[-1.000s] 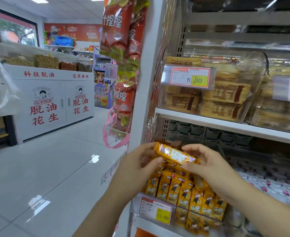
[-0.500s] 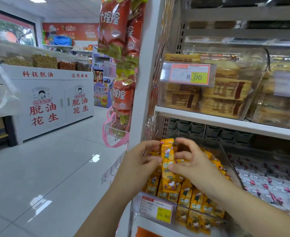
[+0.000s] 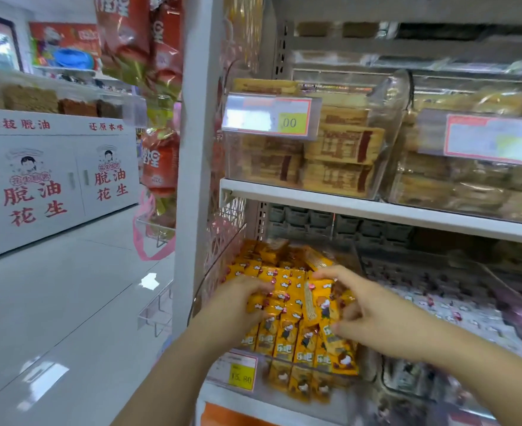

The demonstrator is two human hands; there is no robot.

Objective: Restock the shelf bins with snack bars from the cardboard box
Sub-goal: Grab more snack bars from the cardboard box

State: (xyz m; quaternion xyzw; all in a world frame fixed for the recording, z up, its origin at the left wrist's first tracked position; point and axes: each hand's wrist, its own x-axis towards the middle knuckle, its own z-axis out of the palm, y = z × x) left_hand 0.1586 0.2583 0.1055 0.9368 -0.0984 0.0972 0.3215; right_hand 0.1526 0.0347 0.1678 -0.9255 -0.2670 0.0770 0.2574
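On the lower shelf of the store rack, a clear bin [image 3: 215, 273] holds yellow snack bars [image 3: 284, 336] standing upright in tight rows, with more lying loose toward the back. Both hands are down among them. The left hand [image 3: 233, 307] sits at the left side of the rows, its fingers and thumb curled round the tops of a few bars. The right hand [image 3: 373, 318] comes in from the right and pinches a single snack bar [image 3: 316, 299] between thumb and fingers; that bar stands slightly tilted, higher than its neighbours, in the right part of the bin. A price tag [image 3: 238, 372] with a yellow patch hangs on the bin's front wall, below the left hand.

Just beside the bin on the right, another bin [image 3: 499, 290] holds small pale wrapped sweets, too blurred to read. Above, a white shelf board [image 3: 376, 210] carries a clear bin of brown packets [image 3: 339, 142] with a second tag [image 3: 269, 116] on its front, and next to it a further bin of pale packets [image 3: 468, 186]. Red bags [image 3: 160, 161] hang on the white upright post [image 3: 196, 149] at the rack's left end. Across the pale floor [image 3: 53, 302] stands a white cabinet [image 3: 53, 179] with red lettering.
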